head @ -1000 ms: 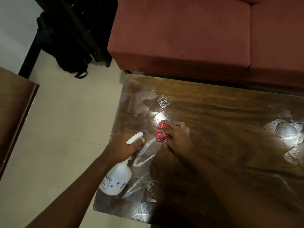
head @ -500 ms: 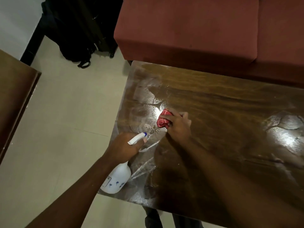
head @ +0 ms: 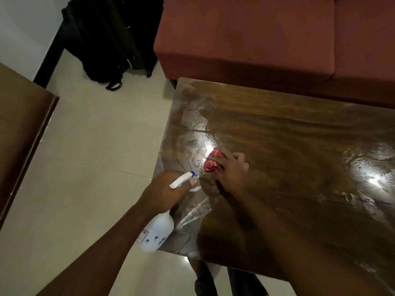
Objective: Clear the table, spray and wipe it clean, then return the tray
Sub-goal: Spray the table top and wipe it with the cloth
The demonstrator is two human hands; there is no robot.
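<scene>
The dark wooden table (head: 288,133) fills the right half of the head view, its top streaked with wet spray marks and glare. My right hand (head: 233,169) presses a crumpled red cloth (head: 212,162) onto the tabletop near the left end. My left hand (head: 164,190) grips the neck of a white spray bottle (head: 157,231) with a blue-tipped nozzle, held over the table's left front corner, just left of the cloth. No tray is in view.
A red sofa (head: 267,37) stands right behind the table. A black bag (head: 111,39) lies on the tiled floor at the back left. Another wooden surface (head: 21,129) juts in from the left edge. My legs show below the table's front edge.
My right hand has rubbed the red cloth a little back and forth near the table's left end. The spray bottle in my left hand has stayed in about the same spot.
</scene>
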